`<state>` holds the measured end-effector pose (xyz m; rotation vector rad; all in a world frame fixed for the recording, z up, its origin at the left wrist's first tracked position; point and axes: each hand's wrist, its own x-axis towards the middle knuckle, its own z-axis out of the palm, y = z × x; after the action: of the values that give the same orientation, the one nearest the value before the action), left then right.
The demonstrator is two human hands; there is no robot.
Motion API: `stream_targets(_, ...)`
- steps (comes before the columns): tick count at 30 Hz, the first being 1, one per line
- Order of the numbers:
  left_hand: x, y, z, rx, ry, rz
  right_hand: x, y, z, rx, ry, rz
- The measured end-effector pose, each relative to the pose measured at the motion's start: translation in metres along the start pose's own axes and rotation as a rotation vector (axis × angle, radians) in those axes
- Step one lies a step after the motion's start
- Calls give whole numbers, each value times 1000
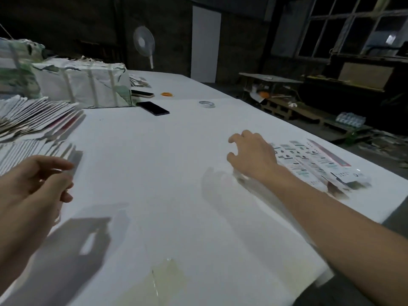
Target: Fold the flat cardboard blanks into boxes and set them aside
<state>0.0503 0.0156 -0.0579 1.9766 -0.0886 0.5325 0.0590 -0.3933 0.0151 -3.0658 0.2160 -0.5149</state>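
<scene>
Flat printed cardboard blanks (313, 164) lie fanned out on the white table (154, 162) at the right. My right hand (251, 153) hovers at their left edge with fingers spread and curled, holding nothing. At the left, rows of folded white boxes (33, 120) lean against each other, with a second row (26, 151) nearer me. My left hand (37, 177) is beside that nearer row, fingers loosely apart; motion blur hides whether it touches a box.
Strapped white bundles (84, 82) stand at the back left. A black phone (153, 108), a second phone (142, 93), a tape roll (206, 104) and orange rubber bands (167, 94) lie farther back. A yellowish stain (163, 281) marks the near table. The right edge drops to a cluttered floor.
</scene>
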Motion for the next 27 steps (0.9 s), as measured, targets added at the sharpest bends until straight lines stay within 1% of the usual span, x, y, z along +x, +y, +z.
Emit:
stream_targets(2,-7,25,-1,98,81,101,-11,-53,-3,188,-7,-148)
stream_targets(3,-12,38,-3,186,169,172,-19,-80,-4,266,-29,-228)
stream_targets(4,-17,48,-7,298,235,251,-28,-107,-4,321,-50,-310)
stream_targets(5,-20,58,-11,469,274,319,-37,-131,-4,363,-65,-386)
stream_targets(6,-23,64,-18,656,269,318,-46,-154,-4,401,-79,-450)
stream_targets(7,-22,64,-24,823,221,247,-52,-174,-3,438,-92,-505)
stream_targets(8,-21,63,-30,934,134,102,-58,-193,-3,472,-106,-549)
stream_targets(9,-20,62,-35,999,46,-61,-61,-208,-1,499,-117,-582)
stream_targets(10,-19,60,-39,1041,-11,-177,-64,-221,0,519,-124,-610)
stream_targets(12,-16,53,-47,1062,-27,-270,-66,-244,3,539,-136,-644)
stream_targets(14,-12,49,-52,1055,-35,-335,-66,-260,7,567,-157,-637)
stream_targets(16,-13,48,-53,1070,-87,-373,-64,-271,9,606,-183,-618)
stream_targets(18,-16,49,-53,1098,-96,-353,-63,-277,12,650,-194,-597)
stream_targets(23,-14,51,-57,1055,36,-191,-63,-275,25,733,-134,-568)
stream_targets(25,-12,52,-58,1080,77,-127,-63,-275,27,768,-119,-564)
stream_targets(27,-12,51,-62,1125,93,-149,-63,-276,27,821,-102,-548)
